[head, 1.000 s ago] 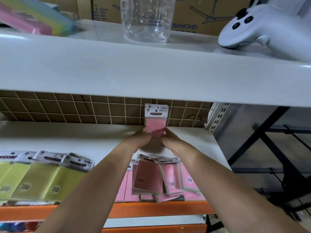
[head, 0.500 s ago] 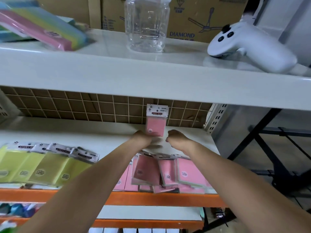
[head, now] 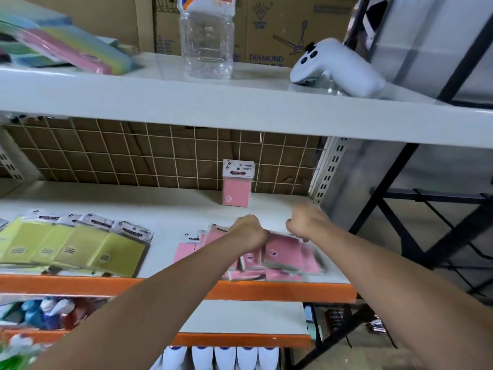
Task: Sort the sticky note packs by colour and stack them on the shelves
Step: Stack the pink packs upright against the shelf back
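A single pink pack (head: pixel 235 188) stands upright at the back of the middle shelf (head: pixel 170 217), just in front of the wire grid (head: pixel 160 158) — seemingly set there as the first of a pink stack — while both hands hover over the loose pink packs (head: pixel 282 253) heaped near the shelf's orange front edge (head: pixel 80 284). The left hand (head: pixel 249 232) is curled knuckles-up over the top of that heap, and whether its fingers grip a pack cannot be told; the right hand (head: pixel 306 221) is blurred, its fingers curled with nothing visibly held. Yellow packs (head: pixel 77 245) lie fanned in an overlapping row well apart to the left, the colours kept to separate sides. Bare shelf lies between the heap and the standing pack — room enough, it appears, to carry more back. The heap sits close to the front edge, where a careless pull could tip packs off. Overhead, the upper shelf (head: pixel 240 108) limits lifting height.
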The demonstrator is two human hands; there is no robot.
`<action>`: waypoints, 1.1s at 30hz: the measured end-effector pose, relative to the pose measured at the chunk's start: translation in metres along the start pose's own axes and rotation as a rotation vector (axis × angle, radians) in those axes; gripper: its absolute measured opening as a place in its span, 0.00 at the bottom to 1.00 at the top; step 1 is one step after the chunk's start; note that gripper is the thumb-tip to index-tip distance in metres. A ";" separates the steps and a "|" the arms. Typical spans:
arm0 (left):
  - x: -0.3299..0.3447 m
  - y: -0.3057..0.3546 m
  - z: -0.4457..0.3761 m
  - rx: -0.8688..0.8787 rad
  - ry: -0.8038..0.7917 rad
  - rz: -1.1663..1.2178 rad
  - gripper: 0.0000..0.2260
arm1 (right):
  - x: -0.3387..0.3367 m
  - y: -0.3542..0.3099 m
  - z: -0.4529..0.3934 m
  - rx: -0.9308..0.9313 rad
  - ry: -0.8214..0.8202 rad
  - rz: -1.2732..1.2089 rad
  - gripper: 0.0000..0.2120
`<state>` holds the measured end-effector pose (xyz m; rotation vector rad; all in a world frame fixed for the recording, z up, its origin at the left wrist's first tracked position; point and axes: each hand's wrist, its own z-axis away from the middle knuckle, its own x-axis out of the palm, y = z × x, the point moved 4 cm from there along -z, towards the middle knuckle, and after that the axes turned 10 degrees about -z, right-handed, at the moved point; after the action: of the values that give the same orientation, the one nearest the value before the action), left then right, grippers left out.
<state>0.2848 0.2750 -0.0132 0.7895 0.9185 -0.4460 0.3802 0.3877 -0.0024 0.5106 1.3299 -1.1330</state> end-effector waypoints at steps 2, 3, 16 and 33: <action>0.003 0.007 0.006 -0.019 -0.039 -0.031 0.08 | 0.002 0.005 0.006 0.095 -0.078 -0.013 0.08; 0.005 0.010 0.007 -0.028 -0.056 -0.049 0.09 | 0.004 0.006 0.010 0.139 -0.130 -0.019 0.10; 0.003 0.012 0.008 -0.127 -0.061 0.001 0.12 | 0.012 -0.009 0.012 0.159 -0.250 -0.203 0.15; -0.036 -0.037 -0.057 -0.114 0.112 0.128 0.16 | 0.026 -0.066 -0.039 0.005 -0.153 -0.420 0.11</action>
<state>0.2112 0.2957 -0.0190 0.7698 0.9822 -0.2370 0.3003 0.3838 -0.0165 0.1425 1.3339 -1.4865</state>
